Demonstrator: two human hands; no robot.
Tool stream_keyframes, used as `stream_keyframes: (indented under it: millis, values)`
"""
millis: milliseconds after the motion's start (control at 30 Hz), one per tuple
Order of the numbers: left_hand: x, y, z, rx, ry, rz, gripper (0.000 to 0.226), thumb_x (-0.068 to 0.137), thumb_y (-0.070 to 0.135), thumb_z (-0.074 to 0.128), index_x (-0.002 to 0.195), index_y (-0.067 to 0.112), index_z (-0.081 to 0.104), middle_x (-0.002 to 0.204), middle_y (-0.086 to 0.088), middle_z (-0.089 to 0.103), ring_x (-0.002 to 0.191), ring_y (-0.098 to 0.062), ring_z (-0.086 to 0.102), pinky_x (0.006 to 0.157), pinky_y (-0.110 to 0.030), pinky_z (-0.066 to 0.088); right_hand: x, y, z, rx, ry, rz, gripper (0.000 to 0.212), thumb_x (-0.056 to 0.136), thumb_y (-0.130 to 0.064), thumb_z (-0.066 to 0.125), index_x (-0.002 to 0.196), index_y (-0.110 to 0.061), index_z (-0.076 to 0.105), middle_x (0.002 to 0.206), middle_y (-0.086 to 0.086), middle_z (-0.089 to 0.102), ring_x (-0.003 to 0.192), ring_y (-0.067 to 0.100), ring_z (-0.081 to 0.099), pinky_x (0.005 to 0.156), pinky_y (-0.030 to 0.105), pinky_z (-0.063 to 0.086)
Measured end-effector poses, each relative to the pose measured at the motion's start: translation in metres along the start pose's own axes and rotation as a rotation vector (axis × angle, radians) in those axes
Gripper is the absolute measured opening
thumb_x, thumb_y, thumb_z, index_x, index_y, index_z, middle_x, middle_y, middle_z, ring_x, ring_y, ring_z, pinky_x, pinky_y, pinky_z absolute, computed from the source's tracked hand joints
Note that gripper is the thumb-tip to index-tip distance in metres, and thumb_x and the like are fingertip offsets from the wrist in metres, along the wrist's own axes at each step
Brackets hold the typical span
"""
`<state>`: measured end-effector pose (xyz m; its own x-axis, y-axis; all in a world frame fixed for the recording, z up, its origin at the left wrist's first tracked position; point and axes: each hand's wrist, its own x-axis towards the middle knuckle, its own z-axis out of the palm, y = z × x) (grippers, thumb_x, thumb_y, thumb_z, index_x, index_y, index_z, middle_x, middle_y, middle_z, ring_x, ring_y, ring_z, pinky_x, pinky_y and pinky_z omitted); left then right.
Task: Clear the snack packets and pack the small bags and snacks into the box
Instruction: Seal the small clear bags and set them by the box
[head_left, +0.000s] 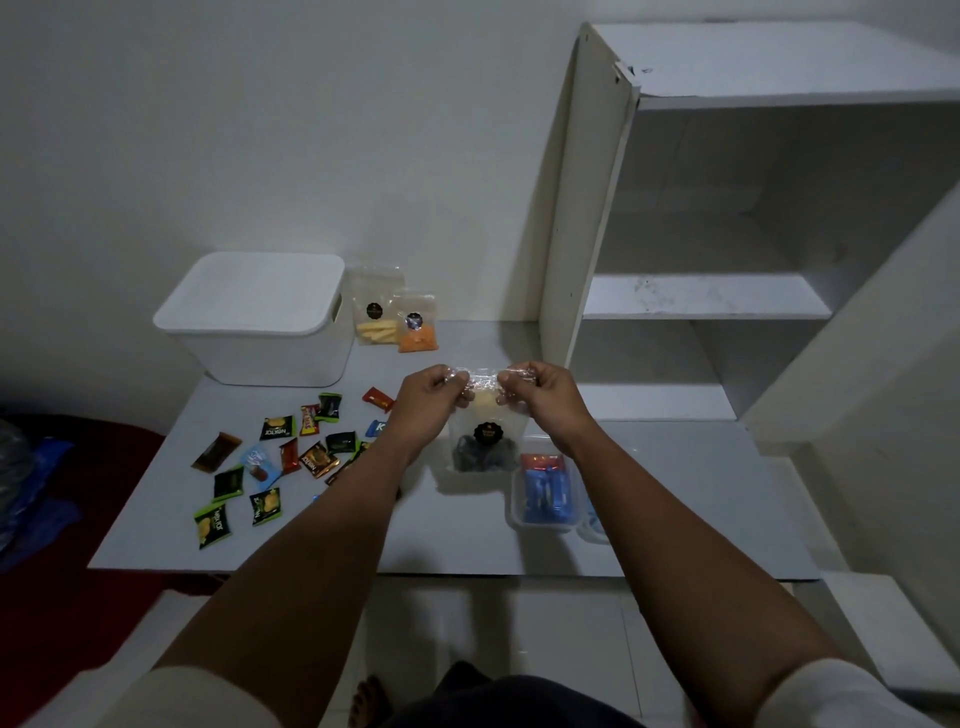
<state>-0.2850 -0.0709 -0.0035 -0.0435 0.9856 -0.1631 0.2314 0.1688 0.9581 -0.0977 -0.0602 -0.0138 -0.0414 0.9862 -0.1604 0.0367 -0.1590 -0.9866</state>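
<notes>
White shelf unit (727, 296) stands right; red cloth (67, 467) lies left.

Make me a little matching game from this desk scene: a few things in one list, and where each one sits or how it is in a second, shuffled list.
Things:
1. white box
2. clear bag with dark snacks
3. bag with orange snack
4. clear tray of blue packets

Places or states:
A. on the desk under the right forearm
B. lid on, far left of the desk
C. standing at the wall, right of the box
D. pinched at its top by both hands, left hand and right hand

Pairs: 1-B, 2-D, 3-C, 4-A
</notes>
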Motion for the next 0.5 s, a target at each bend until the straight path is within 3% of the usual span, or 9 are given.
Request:
stream_keyframes:
  millis: [133,300,500]
  values:
    - [-0.0009,-0.0018,-0.001,0.05,-0.029,0.03,0.021,0.102,0.023,0.056,0.098,0.01,0.071,0.087,-0.003,0.076,0.08,-0.011,0.069,0.089,-0.037,0.054,0.0015,-0.0032,-0.0048,-0.091,-0.047,-0.001,0.024,0.087,-0.016,0.078,0.102,0.002,0.075,0.082,0.016,0.075,0.067,0.009,0.069,0.073,0.03,0.051]
    - [-0.0004,-0.0008,-0.001,0.079,-0.061,0.061,0.018,0.102,0.025,0.057,0.094,0.017,0.072,0.082,-0.002,0.074,0.082,-0.015,0.068,0.093,-0.043,0.055,0.0027,-0.0034,-0.0023,-0.186,-0.103,-0.051,0.021,0.092,-0.018,0.074,0.094,0.002,0.074,0.078,0.016,0.072,0.07,0.013,0.064,0.074,0.028,0.05]
    - [0.0004,-0.0037,-0.0076,0.114,-0.037,0.029,0.03,0.105,0.027,0.049,0.101,0.011,0.074,0.09,-0.003,0.078,0.086,-0.015,0.072,0.097,-0.044,0.054,0.0041,-0.0076,0.0002,-0.177,-0.119,-0.069,0.023,0.089,-0.016,0.077,0.093,0.006,0.073,0.072,0.007,0.071,0.061,0.006,0.064,0.061,0.015,0.048]
